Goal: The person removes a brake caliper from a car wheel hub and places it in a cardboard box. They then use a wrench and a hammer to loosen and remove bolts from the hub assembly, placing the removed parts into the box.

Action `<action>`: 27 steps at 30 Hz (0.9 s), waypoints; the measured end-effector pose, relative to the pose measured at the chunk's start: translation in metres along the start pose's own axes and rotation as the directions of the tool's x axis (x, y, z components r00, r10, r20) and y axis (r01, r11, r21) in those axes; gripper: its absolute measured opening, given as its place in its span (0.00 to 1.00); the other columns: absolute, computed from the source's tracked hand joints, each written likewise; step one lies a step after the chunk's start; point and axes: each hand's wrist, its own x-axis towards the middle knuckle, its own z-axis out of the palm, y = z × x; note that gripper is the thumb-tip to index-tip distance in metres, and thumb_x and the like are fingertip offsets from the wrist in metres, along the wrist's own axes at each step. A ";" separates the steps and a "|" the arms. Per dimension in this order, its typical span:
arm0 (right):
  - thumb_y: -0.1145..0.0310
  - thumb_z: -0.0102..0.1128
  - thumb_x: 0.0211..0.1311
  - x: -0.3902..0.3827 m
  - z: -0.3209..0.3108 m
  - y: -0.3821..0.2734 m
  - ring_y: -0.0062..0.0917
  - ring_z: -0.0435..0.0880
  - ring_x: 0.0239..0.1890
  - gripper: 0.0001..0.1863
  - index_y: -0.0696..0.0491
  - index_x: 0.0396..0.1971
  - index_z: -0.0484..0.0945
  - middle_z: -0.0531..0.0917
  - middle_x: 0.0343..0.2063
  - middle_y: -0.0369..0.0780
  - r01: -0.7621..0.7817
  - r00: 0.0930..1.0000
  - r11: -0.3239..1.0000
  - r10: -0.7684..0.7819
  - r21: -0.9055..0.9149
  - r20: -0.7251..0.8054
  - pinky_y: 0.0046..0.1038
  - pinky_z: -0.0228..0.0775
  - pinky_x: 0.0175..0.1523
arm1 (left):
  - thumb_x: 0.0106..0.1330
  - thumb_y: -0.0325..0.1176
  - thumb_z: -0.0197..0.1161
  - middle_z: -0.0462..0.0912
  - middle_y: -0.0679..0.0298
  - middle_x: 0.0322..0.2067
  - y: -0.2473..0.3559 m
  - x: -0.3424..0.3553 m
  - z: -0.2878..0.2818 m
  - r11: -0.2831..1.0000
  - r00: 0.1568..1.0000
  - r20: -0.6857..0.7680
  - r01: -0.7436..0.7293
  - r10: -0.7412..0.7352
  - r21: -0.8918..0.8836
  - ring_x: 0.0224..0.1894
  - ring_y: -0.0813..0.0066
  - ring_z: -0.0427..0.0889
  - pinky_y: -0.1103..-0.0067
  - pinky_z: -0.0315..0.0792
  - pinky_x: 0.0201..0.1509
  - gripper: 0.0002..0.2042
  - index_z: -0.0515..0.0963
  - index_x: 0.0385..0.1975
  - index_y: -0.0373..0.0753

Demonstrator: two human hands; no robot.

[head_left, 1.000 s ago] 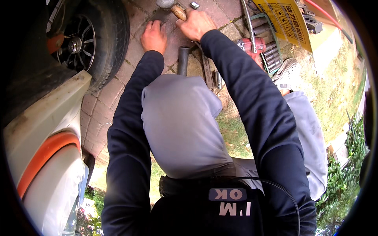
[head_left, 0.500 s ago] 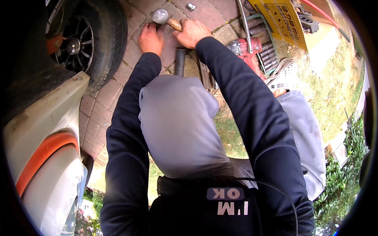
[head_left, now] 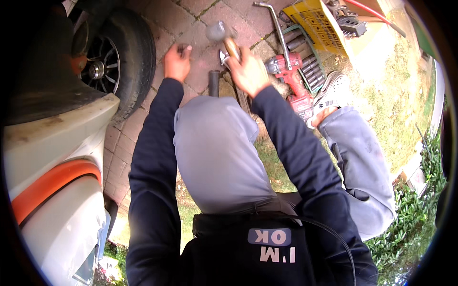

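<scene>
My right hand (head_left: 249, 72) is closed around the wooden handle of a hammer (head_left: 232, 49). The hammer's grey head, blurred by motion, is above the brick paving. Just left of the right fingers shows a small silver metal piece (head_left: 223, 57), partly hidden. My left hand (head_left: 177, 64) is held apart from the hammer, between it and the car wheel. Its fingers are curled, with the thumb up; a dark spot lies between them, too small to name. Near my knee, a dark metal tube (head_left: 214, 82) stands out against the paving.
A car wheel (head_left: 130, 57) and white-and-orange bodywork (head_left: 57, 190) border the left. On the right lie a red cordless impact wrench (head_left: 296, 88), a green socket case (head_left: 312, 64), a bent steel bar (head_left: 277, 28) and a yellow box (head_left: 317, 24). My shoe (head_left: 334, 90) is beside them.
The hammer has risen and moved right with my right hand, away from the left hand. My left hand has lifted back from beside the hammer head. The whole view has shifted slightly.
</scene>
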 end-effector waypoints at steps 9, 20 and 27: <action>0.63 0.63 0.58 -0.168 -0.019 0.086 0.50 0.82 0.45 0.20 0.53 0.48 0.73 0.82 0.41 0.53 -0.125 0.992 0.968 0.130 -0.219 0.009 0.48 0.73 0.48 | 0.75 0.30 0.56 0.79 0.66 0.36 0.163 -0.056 -0.086 0.666 0.974 0.225 0.184 -0.024 -0.723 0.34 0.79 0.77 0.82 0.72 0.38 0.17 0.72 0.60 0.30; 0.65 0.66 0.57 -0.233 -0.021 0.157 0.49 0.81 0.47 0.23 0.55 0.51 0.71 0.81 0.44 0.51 -0.331 0.943 0.872 0.319 -0.362 -0.092 0.44 0.74 0.52 | 0.75 0.31 0.55 0.80 0.61 0.40 0.220 -0.081 -0.082 0.604 0.966 0.223 0.099 0.134 -0.791 0.40 0.71 0.82 0.74 0.76 0.47 0.10 0.74 0.49 0.32; 0.66 0.68 0.65 -0.100 -0.086 -0.064 0.25 0.81 0.46 0.26 0.59 0.58 0.69 0.81 0.46 0.47 0.151 0.985 0.703 -0.049 0.695 -0.163 0.29 0.76 0.50 | 0.74 0.26 0.56 0.80 0.59 0.49 0.254 -0.091 -0.048 0.371 0.966 0.200 0.127 0.166 -0.920 0.56 0.70 0.76 0.73 0.68 0.63 0.09 0.76 0.50 0.33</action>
